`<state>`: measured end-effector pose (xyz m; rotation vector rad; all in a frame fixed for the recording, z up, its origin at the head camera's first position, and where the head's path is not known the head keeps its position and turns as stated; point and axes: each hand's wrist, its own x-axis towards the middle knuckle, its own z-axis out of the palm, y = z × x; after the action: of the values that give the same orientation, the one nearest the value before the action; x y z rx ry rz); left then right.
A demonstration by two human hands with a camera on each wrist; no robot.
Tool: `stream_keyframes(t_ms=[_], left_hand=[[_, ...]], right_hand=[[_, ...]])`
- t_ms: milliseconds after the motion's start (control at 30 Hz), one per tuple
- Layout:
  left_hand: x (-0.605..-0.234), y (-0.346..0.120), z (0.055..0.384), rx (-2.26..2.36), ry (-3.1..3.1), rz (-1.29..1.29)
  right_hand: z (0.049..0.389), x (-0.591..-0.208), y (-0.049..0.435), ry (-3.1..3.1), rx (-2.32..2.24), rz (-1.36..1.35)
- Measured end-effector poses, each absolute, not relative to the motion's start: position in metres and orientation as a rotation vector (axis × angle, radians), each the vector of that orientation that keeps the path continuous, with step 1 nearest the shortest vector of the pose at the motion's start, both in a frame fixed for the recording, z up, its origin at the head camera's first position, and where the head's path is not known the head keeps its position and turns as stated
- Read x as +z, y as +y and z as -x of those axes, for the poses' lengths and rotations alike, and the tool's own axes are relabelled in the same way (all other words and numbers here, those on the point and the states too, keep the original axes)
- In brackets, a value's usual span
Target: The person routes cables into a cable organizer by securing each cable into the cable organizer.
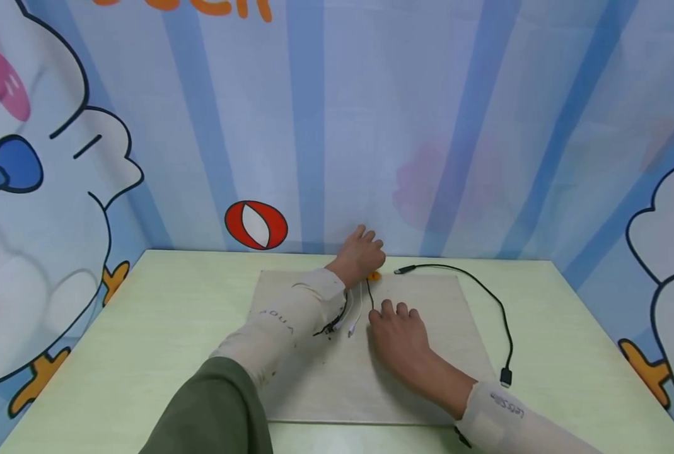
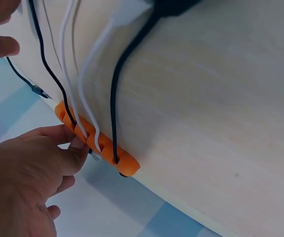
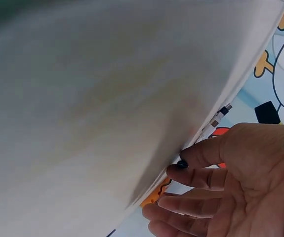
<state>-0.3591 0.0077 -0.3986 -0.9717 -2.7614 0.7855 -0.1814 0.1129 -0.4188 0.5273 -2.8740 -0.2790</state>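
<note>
An orange cable organizer (image 2: 127, 163) with a ridged, notched body sits at the board's far edge. Several cables run through its slots, among them a white cable (image 2: 86, 89) and a black cable (image 2: 114, 108). My left hand (image 1: 359, 255) reaches over the far edge, and its thumb and forefinger grip the organizer from behind; their tips are partly hidden. Closer to me, my right hand (image 1: 399, 337) pinches a thin black cable (image 1: 370, 295) between thumb and forefinger. The dark end of that pinch shows in the right wrist view, beside the fingers (image 3: 196, 177).
A beige board (image 1: 348, 384) lies on the pale table (image 1: 144, 353). Right of the board, a loose black USB cable (image 1: 504, 315) curves along the table. White and black plugs (image 1: 350, 331) lie near my left forearm. A printed blue-striped backdrop (image 1: 359, 126) stands behind.
</note>
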Motion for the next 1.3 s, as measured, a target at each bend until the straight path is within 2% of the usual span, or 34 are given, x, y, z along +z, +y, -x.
stream_keyframes(t_ms=[333,567,1067,1300], left_hand=[[-0.398,0.017,0.361,0.768,-2.799,0.991],[-0.398,0.028,0.35,0.699,-2.734,1.028],[-0.398,0.063,0.321,0.652,-2.632,1.099],[-0.402,0.083,0.317,0.63,-2.655,1.143]], right_hand=[[0.178,-0.419,0.121,-2.895,-0.237,-0.483],[0.171,-0.423,0.13,-2.826,-0.183,-0.497],[0.157,-0.417,0.177,-2.921,-0.115,-0.426],[0.149,-0.416,0.2,-2.966,-0.133,-0.308]])
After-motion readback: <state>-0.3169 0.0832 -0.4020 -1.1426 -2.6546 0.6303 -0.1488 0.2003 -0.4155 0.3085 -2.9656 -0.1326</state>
